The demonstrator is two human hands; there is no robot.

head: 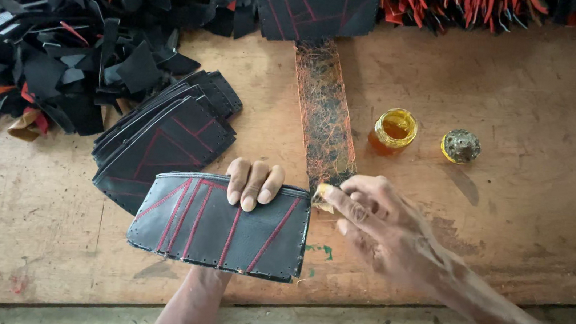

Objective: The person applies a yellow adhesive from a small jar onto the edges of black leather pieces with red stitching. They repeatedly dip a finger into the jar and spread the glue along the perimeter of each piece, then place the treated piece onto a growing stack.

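Gluing the edge of a black stitched panel

Your left hand (250, 183) grips the black panel with red stitching (221, 226) from below, fingers curled over its top edge, holding it just above the near edge of the wooden table (516, 212). Your right hand (375, 228) is pinched shut on a small yellowish dauber (324, 192) touching the panel's upper right corner. Just beyond that hand lies a glue-stained strip (324, 115); further right stand an open jar of amber glue (394, 129) and its lid (460, 146). Left of your left hand sits a stack of similar panels (167, 136), and one more panel (317, 10) lies beyond. I'd judge this piece just begun, with many left.
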